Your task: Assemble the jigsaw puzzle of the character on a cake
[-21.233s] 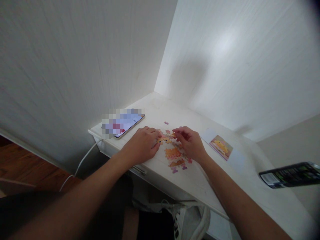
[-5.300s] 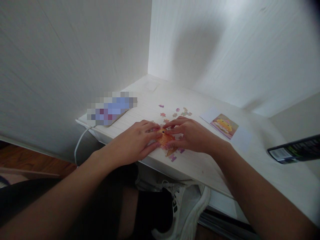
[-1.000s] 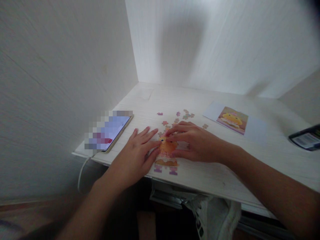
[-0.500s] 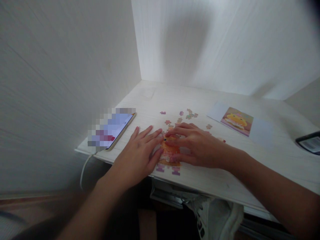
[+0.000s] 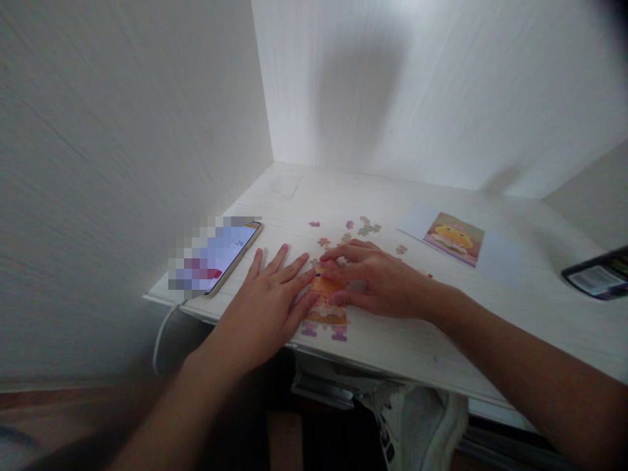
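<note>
Near the front edge of the white desk (image 5: 402, 343) lies a partly joined puzzle (image 5: 326, 318). The left hand (image 5: 267, 297) spreads flat at its left; the right hand (image 5: 380, 282) curls over it, any pinch hidden. Beyond lie loose pieces (image 5: 349, 224).

On the table (image 5: 490, 340), the partly joined puzzle (image 5: 326, 309) is lying near the front edge. Behind it, loose pieces (image 5: 366, 227) are lying scattered. The phone (image 5: 235, 252) is lying left of the puzzle; right of it, the picture card (image 5: 455, 239) is lying, with the bottle (image 5: 596, 278) sitting farther right. The left hand (image 5: 269, 297) is flanking its left side, the right hand (image 5: 370, 280) its right.
</note>
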A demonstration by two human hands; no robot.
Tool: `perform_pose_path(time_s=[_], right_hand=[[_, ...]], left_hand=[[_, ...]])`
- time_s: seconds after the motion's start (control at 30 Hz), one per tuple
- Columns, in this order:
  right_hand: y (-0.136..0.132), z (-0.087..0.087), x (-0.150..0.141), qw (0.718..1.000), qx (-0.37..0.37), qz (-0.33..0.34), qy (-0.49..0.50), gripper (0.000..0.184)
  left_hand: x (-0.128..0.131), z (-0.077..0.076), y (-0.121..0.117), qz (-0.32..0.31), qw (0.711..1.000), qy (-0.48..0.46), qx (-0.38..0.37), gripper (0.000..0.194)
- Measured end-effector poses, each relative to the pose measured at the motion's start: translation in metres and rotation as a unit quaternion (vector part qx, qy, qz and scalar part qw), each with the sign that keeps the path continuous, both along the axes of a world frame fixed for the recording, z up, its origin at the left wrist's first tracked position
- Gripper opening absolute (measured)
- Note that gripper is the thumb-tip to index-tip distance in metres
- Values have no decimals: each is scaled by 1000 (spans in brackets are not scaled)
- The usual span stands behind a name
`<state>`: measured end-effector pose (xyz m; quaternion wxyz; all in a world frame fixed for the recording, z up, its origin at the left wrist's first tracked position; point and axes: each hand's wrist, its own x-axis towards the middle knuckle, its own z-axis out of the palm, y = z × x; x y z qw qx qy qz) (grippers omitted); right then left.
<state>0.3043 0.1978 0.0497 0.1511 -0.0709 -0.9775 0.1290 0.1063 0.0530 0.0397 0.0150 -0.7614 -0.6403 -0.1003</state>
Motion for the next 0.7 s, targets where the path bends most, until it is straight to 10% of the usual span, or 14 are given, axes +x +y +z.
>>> perform_pose_path(time_s=[0.7], right_hand=[[17, -5, 1, 998, -35, -21, 47, 21]], left_hand=[[-8, -3, 3, -20, 992, -127, -14, 42]])
